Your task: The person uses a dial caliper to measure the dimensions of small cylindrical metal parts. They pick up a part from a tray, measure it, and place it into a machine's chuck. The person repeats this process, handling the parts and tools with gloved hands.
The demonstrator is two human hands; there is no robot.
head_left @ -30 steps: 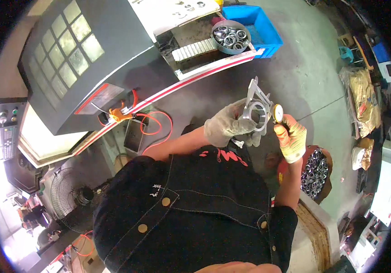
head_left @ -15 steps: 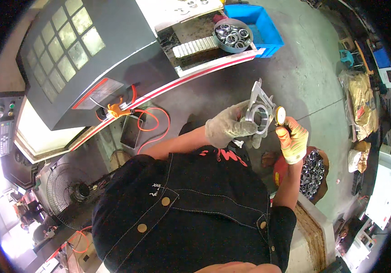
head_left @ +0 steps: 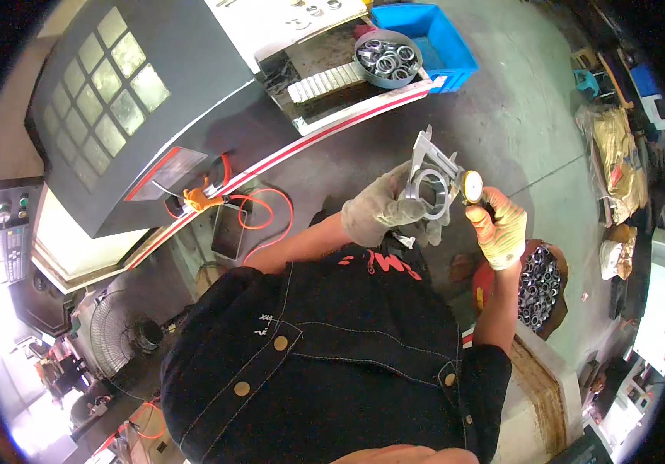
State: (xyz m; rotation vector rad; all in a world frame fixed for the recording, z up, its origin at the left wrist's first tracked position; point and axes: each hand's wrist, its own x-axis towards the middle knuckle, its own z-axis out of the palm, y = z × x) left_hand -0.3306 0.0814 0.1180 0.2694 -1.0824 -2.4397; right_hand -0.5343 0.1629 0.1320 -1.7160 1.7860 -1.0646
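Note:
My left hand (head_left: 379, 210), in a grey work glove, grips a shiny metal ring (head_left: 446, 199) by its lower left side, thumb in front. A dial caliper (head_left: 427, 147) lies against the ring, its jaws pointing up and away to the left. My right hand (head_left: 500, 232), in a yellow-striped glove, is closed round the caliper beside its round yellow-rimmed dial (head_left: 472, 186). Whether the jaws touch the ring's inside or outside I cannot tell. Both hands are held up in front of my chest.
A round pan of metal rings (head_left: 387, 62) stands on the machine's ledge beside a blue crate (head_left: 452, 58). Below my right forearm is a container full of rings (head_left: 540, 286). An orange air gun (head_left: 202, 199) with a coiled hose hangs at the machine. A fan (head_left: 120, 332) stands at lower left.
Both hands, with the ring and caliper, have shifted slightly up and left in the picture. The ring's opening now faces me more fully. The whole view has also shifted a little.

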